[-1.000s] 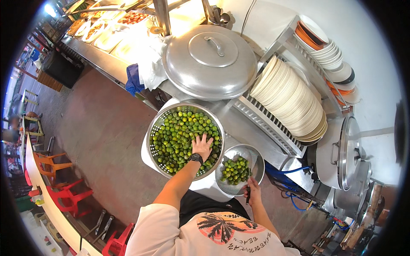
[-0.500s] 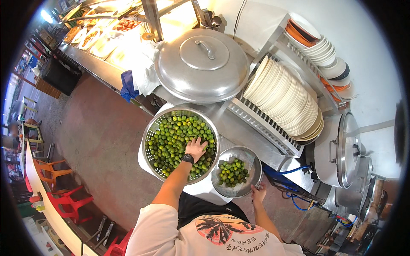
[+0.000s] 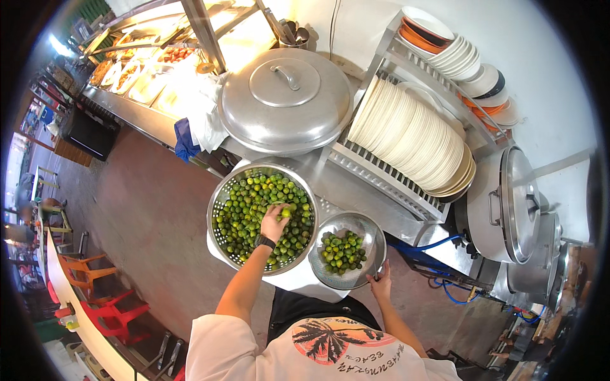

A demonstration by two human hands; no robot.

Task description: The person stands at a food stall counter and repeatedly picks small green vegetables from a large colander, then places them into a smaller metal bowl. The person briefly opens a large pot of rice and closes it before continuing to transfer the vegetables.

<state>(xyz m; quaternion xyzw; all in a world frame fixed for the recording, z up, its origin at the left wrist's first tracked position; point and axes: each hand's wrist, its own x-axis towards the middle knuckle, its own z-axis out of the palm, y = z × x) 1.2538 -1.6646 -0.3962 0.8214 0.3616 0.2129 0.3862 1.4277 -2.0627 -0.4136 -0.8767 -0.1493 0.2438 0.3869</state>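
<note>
A large metal colander point(image 3: 220, 254) full of small green citrus fruits point(image 3: 244, 209), some yellowish, stands in front of me. My left hand point(image 3: 273, 223), with a dark watch on its wrist, is over the fruits, fingers curled round at least one yellow-green citrus fruit point(image 3: 286, 212). Just right of the colander sits a smaller round mesh strainer point(image 3: 375, 244) with a heap of the same fruits point(image 3: 343, 252) in it. My right hand point(image 3: 381, 286) is closed on the strainer's handle at its near right rim; the palm side is partly hidden.
Beyond the colander stands a big lidded metal pot point(image 3: 286, 120). A rack holds many cream oval plates point(image 3: 406, 136), with bowls point(image 3: 467, 60) above. Tall pots point(image 3: 489, 209) and a blue hose point(image 3: 426, 246) lie right. Lit food trays point(image 3: 146, 86) are far left; red chairs point(image 3: 117, 314) near left.
My left hand, spread flat on the fruits before, has curled its fingers and lifted with fruit in them. The right hand keeps the strainer handle. The whole view has shifted slightly.
</note>
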